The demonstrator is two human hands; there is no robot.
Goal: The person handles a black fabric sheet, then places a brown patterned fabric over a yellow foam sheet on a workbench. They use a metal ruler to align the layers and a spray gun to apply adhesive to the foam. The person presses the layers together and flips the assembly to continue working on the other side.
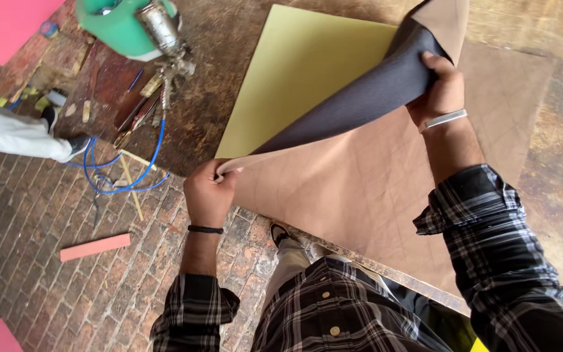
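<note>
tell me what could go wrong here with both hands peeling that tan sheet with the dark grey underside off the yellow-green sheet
1. The left hand pinches only a small corner of the tan sheet with the dark grey underside; it might slip or tear there.
2. The right hand bunches the folded edge, which may crease it.
3. The yellow-green sheet underneath could shift as the top one lifts.

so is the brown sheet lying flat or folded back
Partly folded back: both hands, left hand and right hand, lift one edge of the brown sheet, showing its dark underside and the yellow sheet beneath.
</note>
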